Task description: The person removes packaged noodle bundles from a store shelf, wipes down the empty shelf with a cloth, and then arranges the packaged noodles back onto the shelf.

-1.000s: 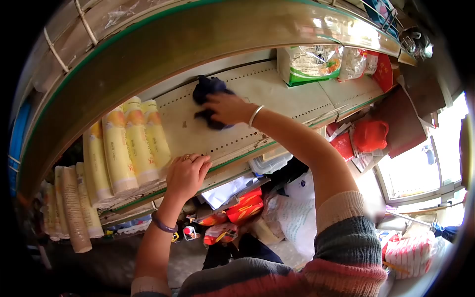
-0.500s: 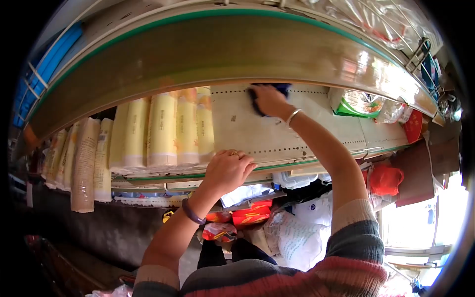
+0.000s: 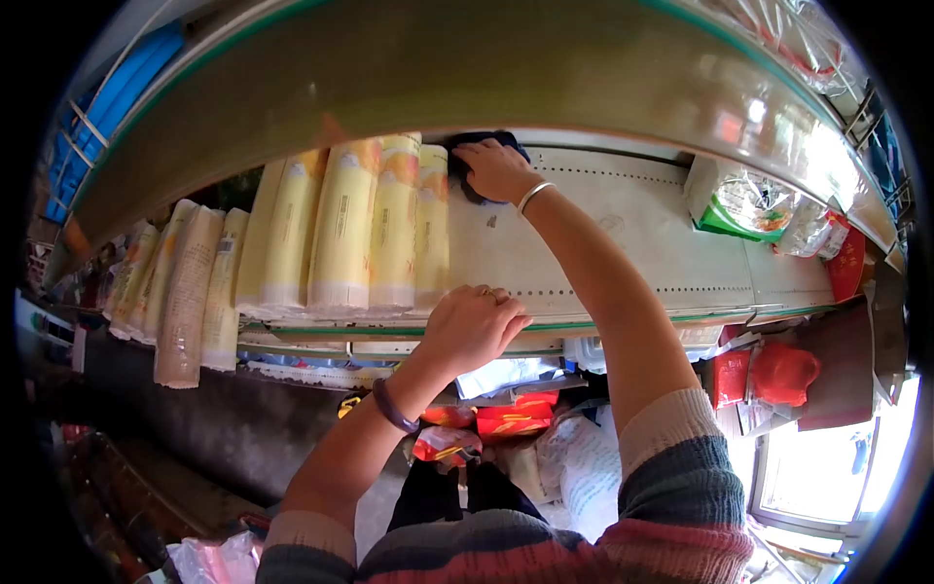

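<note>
On the perforated shelf, a dark blue cloth lies near the back, beside the yellow noodle packs. My right hand presses on this cloth, its fingers over it, with a silver bangle at the wrist. My left hand rests on the shelf's front edge just right of the packs. Its fingers are bent together over the edge, a ring on one of them, and nothing shows in them.
A green and white pack stands at the shelf's right end. Above hangs the broad front of an upper shelf. Lower down are red packages, white bags and a red plastic bag.
The view has shifted. My right hand has swept the cloth left along the shelf, close to the yellow packs. My left hand stays at the front edge, now nearer those packs.
</note>
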A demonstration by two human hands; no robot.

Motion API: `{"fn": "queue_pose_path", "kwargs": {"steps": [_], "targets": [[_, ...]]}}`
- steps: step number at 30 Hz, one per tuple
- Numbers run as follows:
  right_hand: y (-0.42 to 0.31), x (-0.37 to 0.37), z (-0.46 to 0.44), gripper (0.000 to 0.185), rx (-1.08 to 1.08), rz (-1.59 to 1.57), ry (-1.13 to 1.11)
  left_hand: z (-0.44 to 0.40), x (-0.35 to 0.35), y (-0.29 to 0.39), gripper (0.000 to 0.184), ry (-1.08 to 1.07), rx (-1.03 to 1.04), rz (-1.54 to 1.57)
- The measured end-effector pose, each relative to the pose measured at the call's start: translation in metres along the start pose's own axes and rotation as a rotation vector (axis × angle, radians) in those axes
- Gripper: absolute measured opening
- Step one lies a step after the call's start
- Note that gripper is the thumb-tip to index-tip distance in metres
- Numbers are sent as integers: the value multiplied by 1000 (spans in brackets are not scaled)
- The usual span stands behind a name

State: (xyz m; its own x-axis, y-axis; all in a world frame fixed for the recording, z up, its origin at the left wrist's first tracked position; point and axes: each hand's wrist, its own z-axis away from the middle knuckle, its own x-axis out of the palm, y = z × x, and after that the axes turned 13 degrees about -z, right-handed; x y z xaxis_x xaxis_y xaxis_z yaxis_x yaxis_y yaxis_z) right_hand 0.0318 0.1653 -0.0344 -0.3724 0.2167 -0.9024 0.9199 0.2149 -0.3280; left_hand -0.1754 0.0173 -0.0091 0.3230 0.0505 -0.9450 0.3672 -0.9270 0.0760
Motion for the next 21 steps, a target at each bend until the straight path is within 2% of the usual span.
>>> {"fn": "queue_pose_path", "kwargs": {"steps": [3,4,9,10,13,16,17,18,19,20,21], "targets": [[-1,2,3,48,-33,21,-32,0,0,1,17,-11,3,6],[-12,-11,13,47,-21,-8,-121,0,3,0,16,16,14,2],[-34,-42,89,53,-541,-264,-554,1,3,0,15,30,-5,44],[-38,-42,100,50,-590,-244,-548,1,4,0,15,29,-16,54],[-38,-52,98,49,-511,-260,-526,0,2,1,15,63,-6,26],[7,-40,70,41,-302,-130,-233,1,6,0,15,87,15,11],[17,-52,68,40,-19,-67,-199,1,6,0,16,80,15,15],[43,-54,70,41,25,76,-89,0,6,-1,16,75,14,22],[89,-46,78,40,-20,324,-20,0,5,-1,16,65,9,22],[122,-46,86,37,157,512,-125,0,4,0,16,59,3,27],[82,-87,103,34,438,443,-142,0,3,1,16,60,-3,34]]}}
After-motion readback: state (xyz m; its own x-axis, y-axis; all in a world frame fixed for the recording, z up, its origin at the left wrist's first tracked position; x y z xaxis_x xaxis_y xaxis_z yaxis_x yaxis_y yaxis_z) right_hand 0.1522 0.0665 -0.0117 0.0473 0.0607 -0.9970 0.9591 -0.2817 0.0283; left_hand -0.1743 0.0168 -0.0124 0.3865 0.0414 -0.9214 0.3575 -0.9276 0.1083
